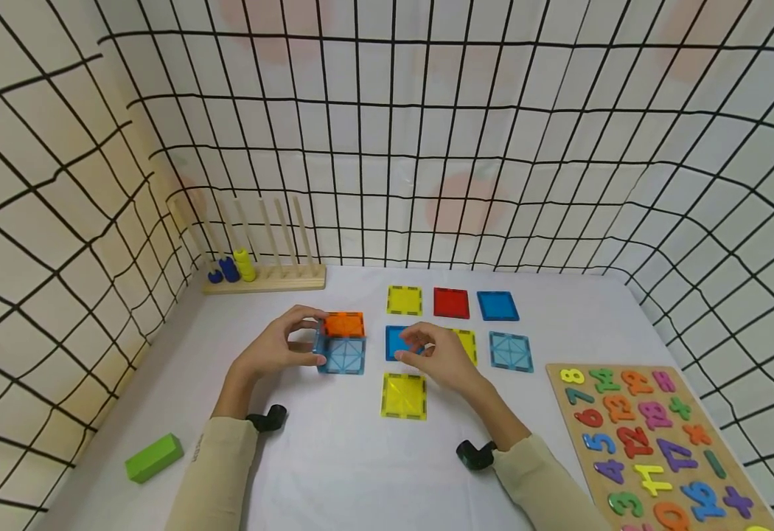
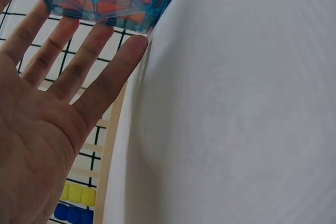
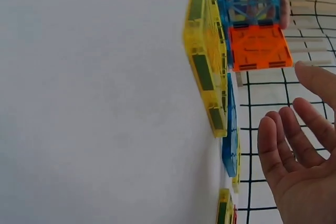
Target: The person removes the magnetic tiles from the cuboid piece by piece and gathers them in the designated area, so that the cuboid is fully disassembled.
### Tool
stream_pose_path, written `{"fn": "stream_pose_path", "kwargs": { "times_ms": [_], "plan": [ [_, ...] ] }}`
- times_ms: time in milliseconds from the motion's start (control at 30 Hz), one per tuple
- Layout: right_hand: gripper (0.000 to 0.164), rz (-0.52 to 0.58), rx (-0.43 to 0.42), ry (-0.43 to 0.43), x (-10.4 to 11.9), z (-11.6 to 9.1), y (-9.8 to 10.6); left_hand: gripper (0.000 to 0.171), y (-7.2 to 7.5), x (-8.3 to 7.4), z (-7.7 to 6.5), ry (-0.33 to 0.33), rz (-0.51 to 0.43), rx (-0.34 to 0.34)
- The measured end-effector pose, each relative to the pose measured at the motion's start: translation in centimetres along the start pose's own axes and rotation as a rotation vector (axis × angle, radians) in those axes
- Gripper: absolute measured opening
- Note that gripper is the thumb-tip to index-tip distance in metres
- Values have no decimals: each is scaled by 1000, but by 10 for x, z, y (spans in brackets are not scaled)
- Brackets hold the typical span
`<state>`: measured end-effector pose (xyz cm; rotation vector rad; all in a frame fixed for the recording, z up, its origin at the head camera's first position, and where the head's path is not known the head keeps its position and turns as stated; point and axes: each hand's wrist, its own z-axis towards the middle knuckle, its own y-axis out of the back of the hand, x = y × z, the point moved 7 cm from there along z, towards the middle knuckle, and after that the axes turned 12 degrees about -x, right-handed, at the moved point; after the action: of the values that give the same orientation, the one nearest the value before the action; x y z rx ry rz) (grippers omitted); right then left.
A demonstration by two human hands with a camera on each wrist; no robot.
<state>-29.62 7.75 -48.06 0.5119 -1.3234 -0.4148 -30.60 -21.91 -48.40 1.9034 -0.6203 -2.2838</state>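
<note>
Orange and translucent, the orange tile (image 1: 343,324) stands on edge on the white-covered table (image 1: 347,472); we take it as our reference. We find the flat light-blue tile (image 1: 345,358) lying directly in front of it. The standing light-blue tile (image 3: 249,6) rises at its left side, and the two upright pieces meet at a corner.

We observe the left hand (image 1: 282,345) just left of the orange tile, gripping the standing light-blue tile between thumb and fingers. The right hand (image 1: 441,357) hangs to the right of the orange tile, over the dark blue tile (image 1: 396,344); its fingers are loosely bent, and we see it released, gripping nothing.

We record further flat tiles to the right of the orange tile: a rear yellow tile (image 1: 404,300), a red tile (image 1: 451,303) and a rear blue tile (image 1: 497,305) in one row, and a separate light-blue tile (image 1: 511,351) farther out. A front yellow tile (image 1: 403,397) lies to its front right.

Behind and left of the orange tile we note a wooden bead rack (image 1: 274,279); well apart to its front left, a green block (image 1: 153,458); well apart to its front right, a number board (image 1: 626,398).
</note>
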Motion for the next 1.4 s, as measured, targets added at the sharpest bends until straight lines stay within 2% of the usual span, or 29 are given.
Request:
{"fn": "stream_pose_path", "kwargs": {
  "times_ms": [333, 600, 1067, 1400],
  "plan": [
    [49, 46, 38, 40, 20, 30, -25, 77, -1, 1, 0, 2, -17, -3],
    [48, 64, 56, 64, 27, 44, -44, 77, -1, 1, 1, 19, -14, 4],
    [49, 81, 94, 50, 31, 49, -60, 77, -2, 3, 2, 27, -10, 6],
    [46, 92, 112, 94, 40, 54, -67, 78, -3, 2, 2, 16, -27, 13]
  ]
}}
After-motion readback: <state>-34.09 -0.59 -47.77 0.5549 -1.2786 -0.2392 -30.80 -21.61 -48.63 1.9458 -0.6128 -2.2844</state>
